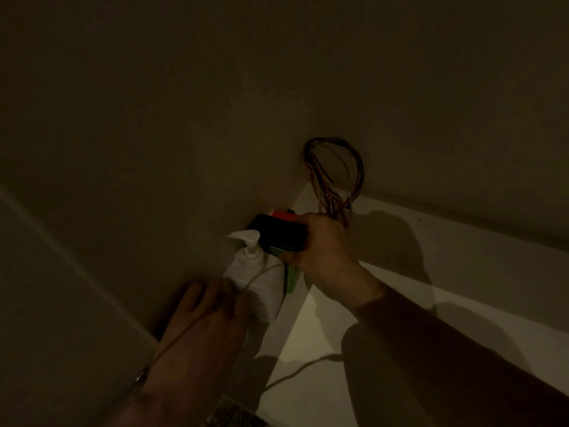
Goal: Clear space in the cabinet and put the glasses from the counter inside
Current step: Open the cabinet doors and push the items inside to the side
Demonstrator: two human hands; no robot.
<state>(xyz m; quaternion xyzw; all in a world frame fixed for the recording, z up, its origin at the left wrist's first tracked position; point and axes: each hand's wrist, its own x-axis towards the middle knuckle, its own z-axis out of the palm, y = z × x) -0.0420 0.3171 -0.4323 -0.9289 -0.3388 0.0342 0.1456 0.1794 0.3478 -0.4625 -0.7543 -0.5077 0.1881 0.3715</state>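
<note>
Nearest, the left hand (203,315) is laid with fingers closed around the base of a white pump bottle (257,278), rigid plastic, probably light, best taken low on its body. Just beyond, a black box (278,232) is clasped in the right hand (323,251); behind that grip a loop of wires (335,174) hangs in the cabinet shelf (400,272) corner. No glasses are seen.

- Pump bottle (255,278) on the shelf (400,303), against the left wall.
- Box (278,231) just behind the bottle, in the right hand (323,251).
- Wires (335,174) in the back corner, behind the box.
- Left hand (206,315) in front of the bottle, touching it.
</note>
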